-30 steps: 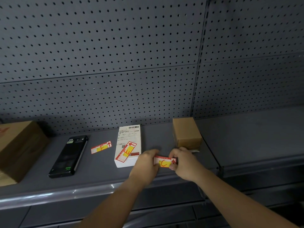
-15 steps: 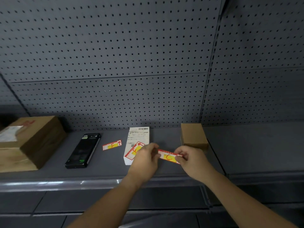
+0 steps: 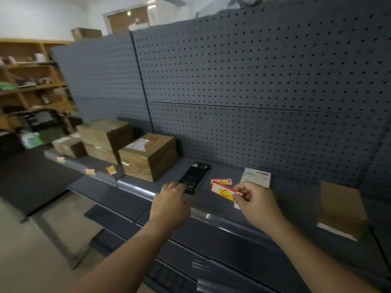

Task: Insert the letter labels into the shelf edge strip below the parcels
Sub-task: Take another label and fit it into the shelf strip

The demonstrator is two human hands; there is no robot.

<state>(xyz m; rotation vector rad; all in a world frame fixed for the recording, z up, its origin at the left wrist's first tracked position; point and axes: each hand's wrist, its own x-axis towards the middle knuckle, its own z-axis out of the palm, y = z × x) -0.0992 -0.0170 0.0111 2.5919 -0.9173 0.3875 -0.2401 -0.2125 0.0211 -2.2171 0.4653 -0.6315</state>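
My right hand (image 3: pixel 257 203) pinches a red, white and yellow letter label (image 3: pixel 223 192) by its right end, above the grey shelf. My left hand (image 3: pixel 172 200) hovers over the shelf's front edge, fingers loosely curled, holding nothing, its fingertips near the dark handheld scanner (image 3: pixel 194 177). Another label (image 3: pixel 221 181) lies flat on the shelf behind the held one. The clear edge strip (image 3: pixel 135 189) runs along the shelf front. Farther left, three labels (image 3: pixel 111 170) sit in the strip below the brown parcels (image 3: pixel 149 156).
A white parcel with a shipping label (image 3: pixel 257 177) lies behind my right hand. A small brown box (image 3: pixel 340 210) stands at the right. A grey pegboard wall (image 3: pixel 254 81) backs the shelf. Wooden shelving (image 3: pixel 27 81) fills the far left, floor below.
My left hand has let go of the label and moved left toward the scanner. The label now hangs from my right hand alone. My view has swung left, showing more parcels.
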